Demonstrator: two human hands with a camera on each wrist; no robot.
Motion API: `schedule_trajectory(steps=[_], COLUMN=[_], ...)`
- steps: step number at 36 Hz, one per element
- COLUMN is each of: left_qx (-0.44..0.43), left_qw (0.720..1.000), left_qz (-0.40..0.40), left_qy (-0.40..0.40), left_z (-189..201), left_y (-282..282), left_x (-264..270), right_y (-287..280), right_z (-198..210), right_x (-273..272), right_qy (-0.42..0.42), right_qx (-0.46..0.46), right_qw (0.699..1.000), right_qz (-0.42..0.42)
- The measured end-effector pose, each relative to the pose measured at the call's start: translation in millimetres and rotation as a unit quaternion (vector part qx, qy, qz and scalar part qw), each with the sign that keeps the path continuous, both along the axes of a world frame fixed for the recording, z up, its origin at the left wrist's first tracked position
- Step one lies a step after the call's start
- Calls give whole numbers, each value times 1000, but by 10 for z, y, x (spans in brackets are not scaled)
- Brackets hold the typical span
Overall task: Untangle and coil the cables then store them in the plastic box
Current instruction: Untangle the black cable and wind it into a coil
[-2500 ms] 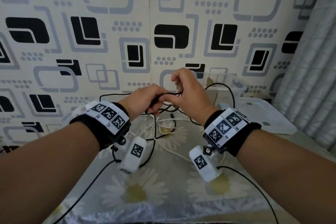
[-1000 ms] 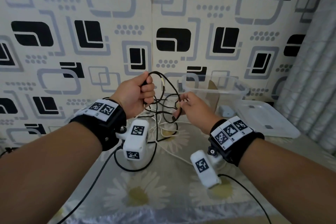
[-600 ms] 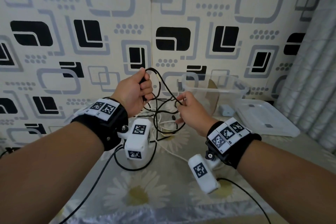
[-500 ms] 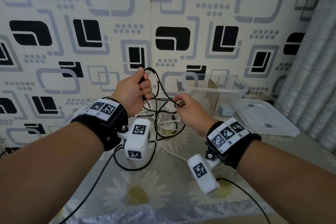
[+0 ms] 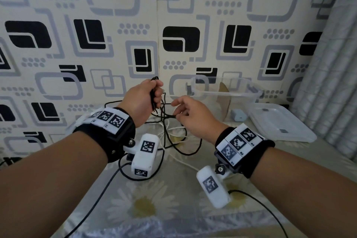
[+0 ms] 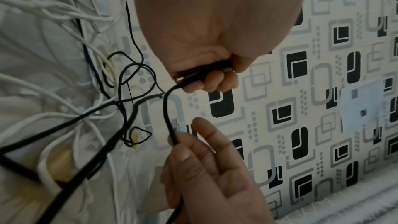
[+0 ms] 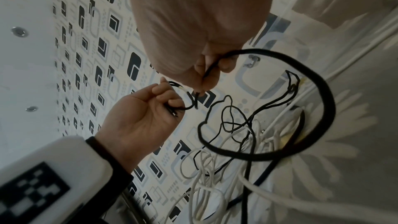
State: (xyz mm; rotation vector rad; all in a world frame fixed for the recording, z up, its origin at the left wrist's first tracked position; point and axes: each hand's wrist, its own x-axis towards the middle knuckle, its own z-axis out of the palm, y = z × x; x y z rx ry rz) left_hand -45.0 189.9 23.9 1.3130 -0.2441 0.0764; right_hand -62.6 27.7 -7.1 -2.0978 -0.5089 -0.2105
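A black cable (image 5: 164, 121) rises from a tangle of black and white cables (image 5: 173, 135) on the table. My left hand (image 5: 154, 96) is raised near the wall and grips a small bundle of black cable loops (image 6: 204, 72) in its curled fingers. Just right of it, my right hand (image 5: 178, 111) pinches the same black cable (image 7: 212, 67) between thumb and fingers, and a big loop (image 7: 323, 108) hangs below it. The clear plastic box (image 5: 228, 93) stands open behind my right hand, against the wall.
The box's lid (image 5: 280, 123) lies flat to the right of the box, near a grey curtain (image 5: 328, 63). A small pale blue charger (image 5: 238, 116) sits between box and lid. Black leads (image 5: 100, 189) from the wrist cameras trail over the daisy-print tablecloth (image 5: 146, 205).
My right hand has moved left, close to my left hand, still holding the cable. The loop that arched between the hands has shrunk to a small one above my left fist.
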Motion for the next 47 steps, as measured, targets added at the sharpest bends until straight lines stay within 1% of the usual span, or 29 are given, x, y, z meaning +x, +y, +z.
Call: schedule_trajectory(steps=[3, 6, 9, 10, 12, 14, 18, 21, 23, 25, 27, 30, 31, 34, 36, 38, 41, 43, 45, 47], left_qx=[21, 76, 135, 164, 254, 317, 337, 344, 370, 392, 408, 420, 440, 528, 548, 561, 563, 552, 521, 457], left_qw=[1000, 997, 991, 986, 964, 943, 940, 937, 926, 915, 907, 901, 892, 840, 824, 815, 817, 826, 847, 885], left_qz=[8, 8, 15, 27, 61, 62, 26, -9, -26, -44, -63, -66, -63, -49, -48, -44, -23, -5, 9, 14], left_qy=[1, -2, -4, -14, -57, -81, -46, -61, -76, -83, -90, -83, -86, -117, -134, -137, -120, -115, -107, -87], left_z=[-21, -45, -50, -44, -43, -61, -82, -65, -67, -80, -95, -89, -78, -47, -24, -12, 7, 13, 11, -1], left_y=[-27, -29, -59, -73, -83, -74, -80, -113, -119, -103, -81, -43, -34, -9, 15, 40, 61, 67, 75, 75], left_x=[-19, -25, -63, -83, -101, -92, -128, -194, -209, -212, -207, -168, -162, -149, -155, -142, -115, -86, -61, -39], right_y=[17, 49, 91, 94, 89, 81, 79, 95, 83, 60, 28, -36, -60, -119, -137, -149, -165, -180, -185, -183], right_z=[6, 4, -9, -14, -15, -14, -7, 13, 34, 55, 73, 78, 81, 56, 31, 5, 20, 63, 93, 77], right_x=[-25, -34, -29, -21, -14, -22, -62, -67, -61, -50, -23, 23, 24, 16, -4, -8, -18, -39, -71, -74], right_qy=[-10, -35, -72, -86, -110, -137, -192, -237, -262, -267, -252, -210, -194, -149, -121, -82, 15, 76, 145, 213], right_qx=[31, 48, 36, 29, 15, 7, -14, -25, -41, -62, -67, -61, -62, -81, -80, -48, 43, 50, 33, 46], right_qw=[999, 998, 996, 996, 993, 990, 981, 970, 963, 960, 964, 975, 978, 985, 988, 994, 998, 995, 984, 965], right_qz=[12, 23, 24, 23, 23, 27, 33, 51, 53, 57, 53, 42, 36, 30, 49, 50, 34, 52, 98, 147])
